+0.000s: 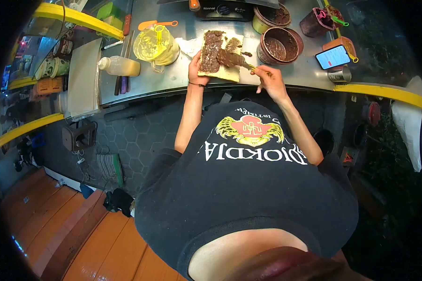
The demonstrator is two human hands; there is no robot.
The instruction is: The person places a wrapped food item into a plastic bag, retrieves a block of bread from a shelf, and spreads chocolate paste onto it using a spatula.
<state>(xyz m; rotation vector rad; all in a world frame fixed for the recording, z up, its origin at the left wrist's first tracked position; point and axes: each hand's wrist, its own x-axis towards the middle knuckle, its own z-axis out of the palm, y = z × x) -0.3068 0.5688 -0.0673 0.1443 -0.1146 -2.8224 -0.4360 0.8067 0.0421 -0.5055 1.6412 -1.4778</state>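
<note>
My left hand (196,71) holds the left edge of a slab of bread (231,75) at the counter's front. Dark chocolate-brown spread (211,50) thickly covers the bread's left side, with a thinner patch at the upper right; the lower right is pale and bare. In my right hand (270,83), the fingers pinch the yellowish handle of a spreading spatula (234,60). Its blade is coated in brown spread and lies against the bread. Just right of the bread stands a tub (280,46) smeared inside with brown spread.
Left on the metal counter (187,86) are a container of yellow spread (157,47), a squeeze bottle (119,66) and long knives (123,84). To the right lie a phone (333,57) and a dark red tub (317,22). A Rinnai stove (225,10) stands behind.
</note>
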